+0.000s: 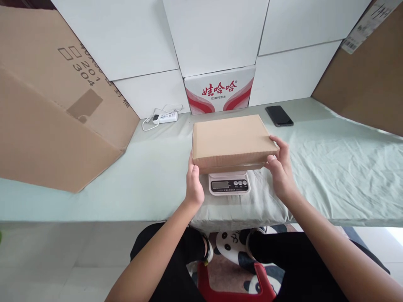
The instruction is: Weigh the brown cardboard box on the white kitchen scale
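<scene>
Looks like matt cardboard on the box (233,142), smooth plastic on the scale (229,188), creased cloth (340,172) over the worktop (151,176).

1. The left hand (194,186) holds the left side of a brown box (231,136); the right hand (281,170) holds its right end;
2. the box is above a white scale (229,185), whose display and buttons show in front; contact between them is hidden;
3. a black phone (279,115) lies on the green cloth (340,176), beyond the box to the right;
4. a white carton with red lettering (220,100) stands behind the box.
</scene>
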Action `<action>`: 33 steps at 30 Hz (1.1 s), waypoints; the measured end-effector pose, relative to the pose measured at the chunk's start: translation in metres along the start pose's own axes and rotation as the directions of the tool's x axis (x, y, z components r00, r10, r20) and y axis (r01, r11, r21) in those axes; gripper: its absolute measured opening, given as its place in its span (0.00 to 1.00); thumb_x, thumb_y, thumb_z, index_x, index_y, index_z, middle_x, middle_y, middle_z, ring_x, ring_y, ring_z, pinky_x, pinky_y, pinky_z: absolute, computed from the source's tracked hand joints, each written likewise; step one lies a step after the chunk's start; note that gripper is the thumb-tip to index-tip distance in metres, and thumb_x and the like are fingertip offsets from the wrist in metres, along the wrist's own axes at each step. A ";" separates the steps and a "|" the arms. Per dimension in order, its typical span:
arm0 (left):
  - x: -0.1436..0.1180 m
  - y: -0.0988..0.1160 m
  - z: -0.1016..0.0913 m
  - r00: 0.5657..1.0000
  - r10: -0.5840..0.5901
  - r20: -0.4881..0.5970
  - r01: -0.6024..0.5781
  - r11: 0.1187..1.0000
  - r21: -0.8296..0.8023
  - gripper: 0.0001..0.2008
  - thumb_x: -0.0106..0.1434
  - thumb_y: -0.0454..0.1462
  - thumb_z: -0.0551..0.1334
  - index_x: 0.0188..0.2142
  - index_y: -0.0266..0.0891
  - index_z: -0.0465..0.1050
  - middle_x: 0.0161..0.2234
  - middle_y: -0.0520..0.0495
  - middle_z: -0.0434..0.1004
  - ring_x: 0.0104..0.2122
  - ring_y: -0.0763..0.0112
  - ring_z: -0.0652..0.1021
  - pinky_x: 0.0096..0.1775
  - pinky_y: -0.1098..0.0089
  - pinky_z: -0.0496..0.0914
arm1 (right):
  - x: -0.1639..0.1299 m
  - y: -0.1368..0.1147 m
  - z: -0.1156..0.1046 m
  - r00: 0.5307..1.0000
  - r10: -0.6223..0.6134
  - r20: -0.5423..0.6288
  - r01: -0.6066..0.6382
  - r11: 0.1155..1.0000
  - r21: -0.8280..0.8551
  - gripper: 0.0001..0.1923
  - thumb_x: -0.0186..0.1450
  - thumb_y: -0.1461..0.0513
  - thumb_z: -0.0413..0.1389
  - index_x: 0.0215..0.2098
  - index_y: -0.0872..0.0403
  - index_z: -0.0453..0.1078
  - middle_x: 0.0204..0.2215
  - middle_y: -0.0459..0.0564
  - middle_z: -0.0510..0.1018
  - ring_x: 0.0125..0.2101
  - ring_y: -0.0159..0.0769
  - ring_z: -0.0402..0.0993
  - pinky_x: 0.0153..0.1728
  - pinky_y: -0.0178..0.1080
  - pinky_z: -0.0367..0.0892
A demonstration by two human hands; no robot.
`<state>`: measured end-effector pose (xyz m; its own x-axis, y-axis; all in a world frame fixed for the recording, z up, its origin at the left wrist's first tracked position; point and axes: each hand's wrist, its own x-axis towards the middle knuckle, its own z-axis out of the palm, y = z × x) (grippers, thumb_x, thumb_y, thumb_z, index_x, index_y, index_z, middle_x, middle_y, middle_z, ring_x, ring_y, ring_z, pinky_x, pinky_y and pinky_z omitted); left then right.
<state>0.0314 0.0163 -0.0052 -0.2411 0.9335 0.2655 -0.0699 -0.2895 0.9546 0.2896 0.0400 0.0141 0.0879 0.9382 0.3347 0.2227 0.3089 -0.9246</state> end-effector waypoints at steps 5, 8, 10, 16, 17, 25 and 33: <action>0.001 -0.001 0.001 1.000 -0.003 -0.008 0.003 1.000 -0.007 0.32 0.78 0.61 0.54 0.71 0.53 0.73 0.73 0.45 0.76 0.82 0.53 0.60 0.79 0.54 0.60 | -0.001 -0.001 0.001 0.999 0.026 -0.048 -0.025 1.000 0.010 0.32 0.71 0.37 0.58 0.69 0.33 0.64 0.60 0.55 0.76 0.56 0.56 0.80 0.62 0.68 0.80; 0.001 -0.003 0.000 1.000 -0.007 -0.028 0.007 1.000 0.004 0.33 0.77 0.63 0.54 0.72 0.54 0.72 0.74 0.46 0.75 0.83 0.54 0.58 0.80 0.54 0.58 | -0.003 -0.004 0.002 0.999 0.027 -0.043 -0.026 1.000 0.012 0.32 0.71 0.37 0.58 0.68 0.33 0.64 0.57 0.54 0.76 0.53 0.53 0.80 0.59 0.64 0.82; 0.002 -0.004 -0.001 0.999 -0.007 -0.035 0.008 1.000 0.015 0.34 0.77 0.63 0.54 0.73 0.54 0.71 0.74 0.46 0.75 0.83 0.54 0.57 0.81 0.55 0.56 | -0.003 -0.005 0.002 0.999 0.027 -0.035 -0.026 0.999 0.018 0.32 0.71 0.37 0.58 0.68 0.33 0.64 0.57 0.54 0.77 0.52 0.53 0.80 0.58 0.63 0.83; 0.003 -0.005 -0.001 0.999 -0.004 -0.032 0.005 1.000 0.018 0.35 0.77 0.64 0.55 0.73 0.53 0.71 0.76 0.47 0.73 0.83 0.52 0.58 0.81 0.56 0.57 | -0.002 -0.005 0.002 0.999 0.014 -0.035 -0.014 1.000 0.003 0.30 0.73 0.38 0.56 0.69 0.33 0.63 0.56 0.53 0.76 0.51 0.51 0.79 0.57 0.61 0.82; 0.002 -0.005 -0.001 1.000 0.000 -0.031 0.001 1.000 0.018 0.35 0.77 0.64 0.55 0.73 0.53 0.72 0.76 0.47 0.73 0.83 0.52 0.59 0.80 0.56 0.57 | -0.002 -0.005 0.002 0.999 0.008 -0.032 -0.009 1.000 -0.004 0.29 0.73 0.39 0.56 0.69 0.33 0.63 0.55 0.53 0.76 0.50 0.50 0.79 0.56 0.60 0.82; 0.002 -0.006 0.001 0.997 0.069 -0.035 -0.067 0.996 0.056 0.34 0.79 0.62 0.52 0.72 0.50 0.73 0.77 0.45 0.71 0.80 0.52 0.65 0.79 0.53 0.60 | -0.001 -0.005 0.003 0.999 -0.010 -0.039 0.011 1.000 0.020 0.32 0.72 0.38 0.58 0.69 0.38 0.63 0.54 0.53 0.75 0.49 0.48 0.78 0.55 0.58 0.81; 0.004 -0.007 0.000 0.995 0.082 -0.048 -0.079 0.994 0.075 0.34 0.79 0.62 0.52 0.73 0.50 0.72 0.77 0.44 0.72 0.79 0.53 0.66 0.78 0.53 0.61 | -0.001 -0.001 0.003 0.998 -0.054 -0.019 0.054 0.999 0.001 0.31 0.74 0.39 0.56 0.70 0.38 0.62 0.56 0.54 0.76 0.50 0.48 0.78 0.53 0.55 0.81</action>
<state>0.0309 0.0220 -0.0109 -0.2925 0.8952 0.3363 0.0220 -0.3453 0.9382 0.2859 0.0391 0.0144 0.0942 0.9171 0.3873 0.2258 0.3592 -0.9055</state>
